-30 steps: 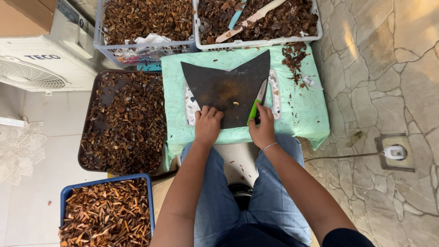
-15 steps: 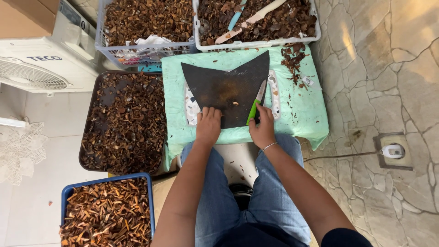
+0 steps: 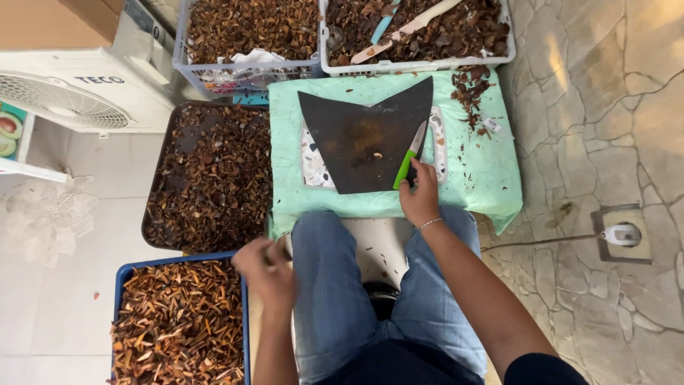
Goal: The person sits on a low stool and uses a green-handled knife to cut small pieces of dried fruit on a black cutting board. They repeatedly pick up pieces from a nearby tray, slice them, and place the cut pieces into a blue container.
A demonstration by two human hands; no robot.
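Tiled floor (image 3: 43,335) on the left, cracked stone paving (image 3: 591,107) on the right, low tabletop (image 3: 491,178) under a mint-green cloth in between. I'm looking straight down over my knees.

A dark cutting board (image 3: 356,139) is lying on the cloth. My right hand (image 3: 420,196) is resting at its lower right edge, fingers curled loosely on the handle of a green-handled knife (image 3: 406,165), blade pointing away from me. Grip looks light, not a full clench.

My left hand (image 3: 265,267) is blurring, down beside my left knee at the rim of the blue crate (image 3: 178,258) of lighter cut strips. It looks partly closed, maybe on a small piece; can't tell for sure.

Dark tray (image 3: 153,207) of brown husk pieces is sitting just left of the tabletop. Two white baskets (image 3: 413,68) of the same stuff are at the far edge, with loose scraps (image 3: 467,89) spilling onto the cloth.

Risks as I'm judging them:
- I'm watching the left side while the knife is lying loosely held: a nudge could slide it off the board toward my thigh.
- Left hand is moving fast near the crate rim: a dropped piece could land on the floor, not in the crate.
- Board is sitting on cloth, so it could shift under pressure.
- Scraps near the edge could fall off.
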